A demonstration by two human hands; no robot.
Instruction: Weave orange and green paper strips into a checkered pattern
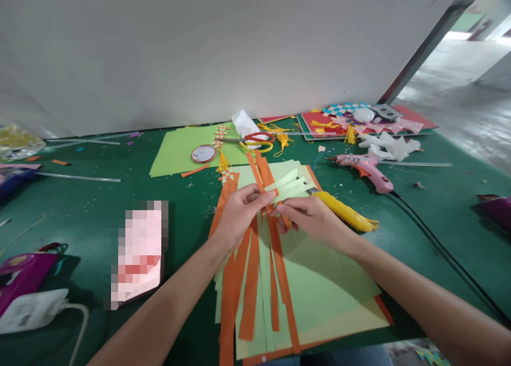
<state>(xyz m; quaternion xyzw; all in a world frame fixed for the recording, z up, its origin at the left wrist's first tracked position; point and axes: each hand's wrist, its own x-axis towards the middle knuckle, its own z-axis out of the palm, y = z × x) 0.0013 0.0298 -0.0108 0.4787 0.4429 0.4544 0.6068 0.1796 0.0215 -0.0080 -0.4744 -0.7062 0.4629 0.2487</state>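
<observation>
My left hand (248, 209) pinches a small weave of orange and pale green paper strips (268, 181) between thumb and fingers. Close beside it, my right hand (305, 216) has its thumb and fingers closed on an orange strip of the same weave. Pale green strip ends (293, 185) fan out to the right above the right hand. Under both hands lie long loose orange strips (250, 281) on a stack of pale green sheets (327, 291). A yellow utility knife (345, 210) rests just beyond my right hand.
Behind the stack are scissors (258, 141), a round tin (203, 153) and a yellow tassel (222, 161) on green paper. A pink glue gun (365, 169) with a black cord lies right. To the left are a phone (139, 254) and a white charger (34, 310).
</observation>
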